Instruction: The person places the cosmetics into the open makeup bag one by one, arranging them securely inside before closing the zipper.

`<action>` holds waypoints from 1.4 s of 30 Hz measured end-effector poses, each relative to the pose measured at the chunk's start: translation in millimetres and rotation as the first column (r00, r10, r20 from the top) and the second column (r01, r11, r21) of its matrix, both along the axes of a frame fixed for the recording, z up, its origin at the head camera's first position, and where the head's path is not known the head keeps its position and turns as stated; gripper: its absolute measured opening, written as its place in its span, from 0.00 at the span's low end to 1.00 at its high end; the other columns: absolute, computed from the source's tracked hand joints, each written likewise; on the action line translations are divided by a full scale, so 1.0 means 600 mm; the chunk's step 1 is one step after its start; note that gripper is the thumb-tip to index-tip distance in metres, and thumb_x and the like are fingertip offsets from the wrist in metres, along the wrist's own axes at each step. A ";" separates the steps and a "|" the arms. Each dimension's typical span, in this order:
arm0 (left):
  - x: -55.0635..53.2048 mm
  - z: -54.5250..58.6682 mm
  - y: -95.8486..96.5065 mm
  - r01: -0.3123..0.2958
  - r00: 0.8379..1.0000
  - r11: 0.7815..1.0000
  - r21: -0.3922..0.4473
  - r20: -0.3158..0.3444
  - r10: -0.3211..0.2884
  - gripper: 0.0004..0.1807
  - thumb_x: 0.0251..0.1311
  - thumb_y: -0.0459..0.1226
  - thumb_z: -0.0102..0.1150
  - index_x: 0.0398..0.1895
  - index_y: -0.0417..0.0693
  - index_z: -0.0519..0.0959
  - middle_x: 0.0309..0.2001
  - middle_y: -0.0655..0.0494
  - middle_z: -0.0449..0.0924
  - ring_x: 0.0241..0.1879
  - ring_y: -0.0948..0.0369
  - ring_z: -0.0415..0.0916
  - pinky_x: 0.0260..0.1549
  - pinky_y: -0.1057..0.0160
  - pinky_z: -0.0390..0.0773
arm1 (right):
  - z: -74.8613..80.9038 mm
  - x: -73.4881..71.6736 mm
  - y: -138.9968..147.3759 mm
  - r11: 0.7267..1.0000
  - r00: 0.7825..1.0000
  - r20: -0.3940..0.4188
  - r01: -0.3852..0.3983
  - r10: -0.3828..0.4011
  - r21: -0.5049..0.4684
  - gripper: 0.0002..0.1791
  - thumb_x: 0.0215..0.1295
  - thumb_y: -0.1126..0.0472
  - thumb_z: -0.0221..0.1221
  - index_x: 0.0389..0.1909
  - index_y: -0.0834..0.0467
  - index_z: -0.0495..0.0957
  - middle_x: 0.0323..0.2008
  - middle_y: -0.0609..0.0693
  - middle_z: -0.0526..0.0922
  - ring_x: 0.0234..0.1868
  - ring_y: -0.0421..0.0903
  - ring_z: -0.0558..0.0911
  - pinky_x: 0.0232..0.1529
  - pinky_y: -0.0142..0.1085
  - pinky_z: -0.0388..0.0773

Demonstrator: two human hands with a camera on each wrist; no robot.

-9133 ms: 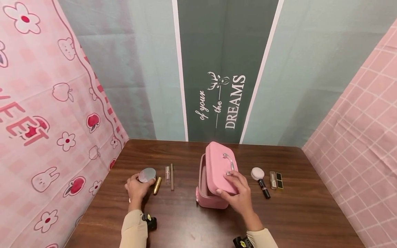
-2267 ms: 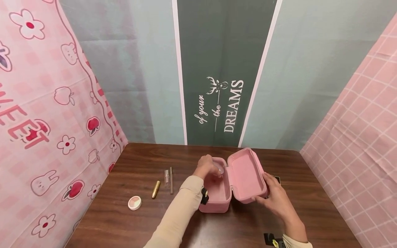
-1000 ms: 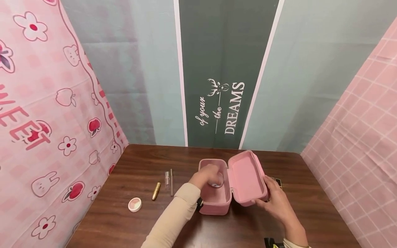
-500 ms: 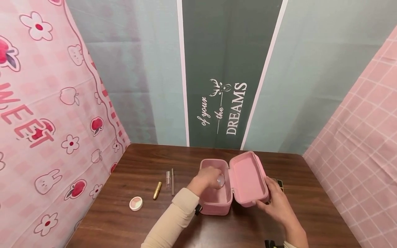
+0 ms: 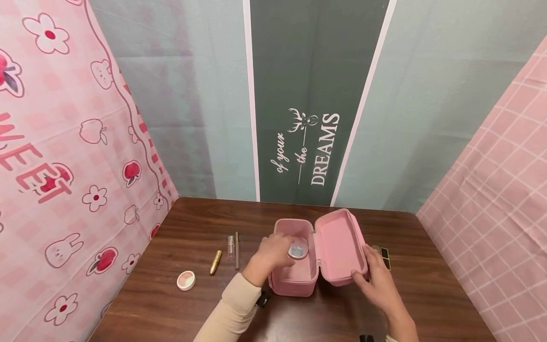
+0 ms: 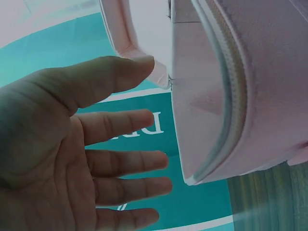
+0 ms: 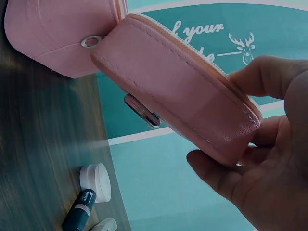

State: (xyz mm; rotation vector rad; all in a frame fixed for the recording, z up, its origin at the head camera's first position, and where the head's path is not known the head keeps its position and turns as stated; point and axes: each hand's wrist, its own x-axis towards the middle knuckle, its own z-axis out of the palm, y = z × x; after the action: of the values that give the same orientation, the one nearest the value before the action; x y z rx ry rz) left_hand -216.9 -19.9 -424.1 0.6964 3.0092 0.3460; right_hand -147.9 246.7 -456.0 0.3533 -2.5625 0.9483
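A pink makeup case [image 5: 295,288] stands open on the table, its lid [image 5: 342,247] tipped over to the right on its hinges. Inside the case lies a round compact [image 5: 298,249] with a shiny silvery face. My left hand [image 5: 273,251] is over the case's left rim, beside the compact and apart from it. In the left wrist view that hand's fingers [image 6: 127,163] are straight and spread, with nothing in the palm. My right hand [image 5: 380,280] grips the lid's outer edge, thumb on one side and fingers on the other, as the right wrist view shows.
Left of the case lie a small three-colour pan [image 5: 186,280], a gold lipstick tube [image 5: 215,262], a clear tube [image 5: 231,248] and a slim pencil [image 5: 237,251]. A dark two-window palette [image 5: 385,259] sits right. The right wrist view shows a white round container [image 7: 96,183] and black tube [image 7: 81,209].
My left hand has let go of the compact inside the case and drawn back to the left. Earlier it lifted that compact from the table's left side. The lid was opened and remains held.
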 end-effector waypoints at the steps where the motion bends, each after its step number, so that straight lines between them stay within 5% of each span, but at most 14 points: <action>1: 0.003 0.000 -0.003 -0.002 1.000 1.000 0.000 -0.010 0.002 0.27 0.43 0.47 0.70 0.50 0.52 0.79 0.46 0.53 0.77 0.42 0.53 0.74 0.37 0.50 0.72 | -0.001 0.000 0.001 1.000 1.000 0.004 -0.002 0.002 -0.004 0.38 0.48 0.66 0.65 0.60 0.75 0.61 0.59 0.71 0.63 0.58 0.72 0.61 0.49 0.64 0.61; 7: 0.018 -0.001 -0.020 -0.018 0.999 1.000 0.002 -0.043 0.018 0.28 0.42 0.47 0.70 0.49 0.47 0.79 0.43 0.49 0.77 0.37 0.51 0.73 0.33 0.52 0.72 | -0.002 0.002 0.000 1.000 1.000 0.002 -0.011 0.011 0.002 0.36 0.47 0.67 0.65 0.58 0.74 0.64 0.58 0.71 0.65 0.57 0.71 0.63 0.49 0.64 0.62; 10: 0.025 -0.002 -0.028 -0.019 0.999 1.000 0.018 -0.045 0.020 0.27 0.42 0.47 0.70 0.48 0.46 0.79 0.43 0.48 0.76 0.37 0.51 0.73 0.33 0.52 0.72 | -0.002 0.004 -0.002 1.000 1.000 0.002 -0.011 0.011 0.011 0.36 0.47 0.66 0.65 0.58 0.74 0.65 0.58 0.69 0.65 0.56 0.68 0.67 0.58 0.40 0.63; 13: 0.030 -0.004 -0.034 -0.016 0.999 0.999 0.029 -0.046 0.017 0.27 0.43 0.47 0.70 0.48 0.45 0.78 0.43 0.48 0.76 0.37 0.51 0.73 0.34 0.52 0.72 | -0.003 0.006 -0.002 1.000 1.000 -0.008 -0.018 0.018 0.000 0.36 0.47 0.66 0.66 0.58 0.74 0.65 0.58 0.69 0.65 0.55 0.67 0.68 0.53 0.17 0.51; 15: 0.033 -0.006 -0.037 -0.014 0.999 0.999 0.033 -0.048 0.016 0.27 0.44 0.47 0.70 0.47 0.45 0.78 0.43 0.47 0.76 0.37 0.51 0.73 0.35 0.51 0.72 | -0.004 0.006 -0.001 1.000 0.999 -0.020 -0.028 0.028 -0.012 0.37 0.47 0.66 0.67 0.58 0.74 0.65 0.58 0.69 0.66 0.55 0.67 0.68 0.50 0.12 0.46; 19: 0.038 -0.013 -0.043 -0.017 0.999 0.999 0.044 -0.051 0.020 0.26 0.43 0.46 0.70 0.46 0.44 0.79 0.41 0.47 0.75 0.37 0.51 0.73 0.34 0.52 0.71 | -0.005 0.007 0.004 1.000 1.000 -0.011 -0.022 0.022 -0.004 0.41 0.43 0.63 0.71 0.58 0.74 0.65 0.58 0.69 0.66 0.55 0.67 0.68 0.52 0.21 0.60; 22: 0.041 -0.020 -0.048 -0.025 0.998 0.998 0.050 -0.063 0.028 0.25 0.43 0.45 0.70 0.45 0.44 0.79 0.39 0.48 0.75 0.36 0.51 0.73 0.32 0.53 0.71 | -0.005 0.008 0.007 1.000 0.999 0.046 -0.018 0.018 0.001 0.47 0.39 0.60 0.74 0.61 0.72 0.63 0.59 0.68 0.64 0.54 0.65 0.69 0.48 0.41 0.73; 24: 0.042 -0.024 -0.052 -0.028 0.997 0.998 0.055 -0.077 0.032 0.25 0.43 0.45 0.70 0.46 0.44 0.79 0.39 0.49 0.75 0.36 0.52 0.73 0.32 0.54 0.71 | -0.005 0.009 0.008 1.000 0.997 0.071 -0.022 0.022 0.003 0.50 0.37 0.60 0.76 0.62 0.71 0.61 0.60 0.68 0.63 0.54 0.65 0.69 0.45 0.56 0.71; 27: 0.045 -0.029 -0.059 -0.032 0.994 0.997 0.067 -0.106 0.039 0.25 0.44 0.45 0.70 0.46 0.44 0.80 0.39 0.49 0.75 0.36 0.52 0.73 0.32 0.53 0.71 | -0.007 0.009 0.008 1.000 0.997 0.080 -0.022 0.021 0.009 0.52 0.34 0.61 0.76 0.63 0.70 0.61 0.61 0.67 0.63 0.54 0.64 0.69 0.47 0.56 0.69; 32: 0.048 -0.037 -0.076 -0.032 0.983 0.993 0.109 -0.178 0.052 0.25 0.44 0.46 0.70 0.45 0.43 0.80 0.41 0.48 0.76 0.38 0.50 0.74 0.33 0.51 0.73 | -0.009 0.008 0.010 0.999 0.998 0.056 -0.011 0.009 0.036 0.50 0.33 0.63 0.76 0.62 0.70 0.63 0.60 0.65 0.64 0.55 0.62 0.69 0.50 0.38 0.66; 34: 0.050 -0.040 -0.084 -0.030 0.978 0.991 0.130 -0.203 0.056 0.24 0.43 0.46 0.70 0.44 0.44 0.80 0.42 0.47 0.76 0.38 0.50 0.74 0.32 0.51 0.73 | -0.008 0.006 0.011 0.999 0.998 0.054 -0.018 0.017 0.032 0.49 0.33 0.64 0.76 0.61 0.71 0.64 0.60 0.66 0.65 0.56 0.65 0.67 0.52 0.41 0.65; 38: 0.053 -0.054 -0.097 -0.019 0.970 0.983 0.184 -0.235 0.063 0.23 0.43 0.44 0.69 0.44 0.44 0.80 0.44 0.45 0.76 0.40 0.47 0.75 0.33 0.49 0.73 | -0.004 0.003 0.013 0.999 0.997 0.066 -0.036 0.035 0.011 0.48 0.32 0.66 0.75 0.60 0.72 0.64 0.59 0.68 0.65 0.58 0.71 0.62 0.50 0.62 0.61; 42: 0.056 -0.069 -0.110 -0.019 0.965 0.976 0.218 -0.252 0.075 0.23 0.43 0.43 0.70 0.44 0.42 0.79 0.44 0.42 0.76 0.41 0.46 0.75 0.36 0.47 0.73 | -0.001 0.001 0.015 0.999 0.996 0.079 -0.049 0.048 0.004 0.48 0.32 0.66 0.75 0.60 0.71 0.64 0.60 0.69 0.64 0.59 0.73 0.59 0.50 0.65 0.59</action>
State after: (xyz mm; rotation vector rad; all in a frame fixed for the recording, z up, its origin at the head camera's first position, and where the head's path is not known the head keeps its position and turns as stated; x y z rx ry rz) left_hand -183.4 -86.0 -465.7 0.7373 3.2738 0.6381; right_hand -147.6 255.7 -456.8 0.3887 -2.6394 0.9900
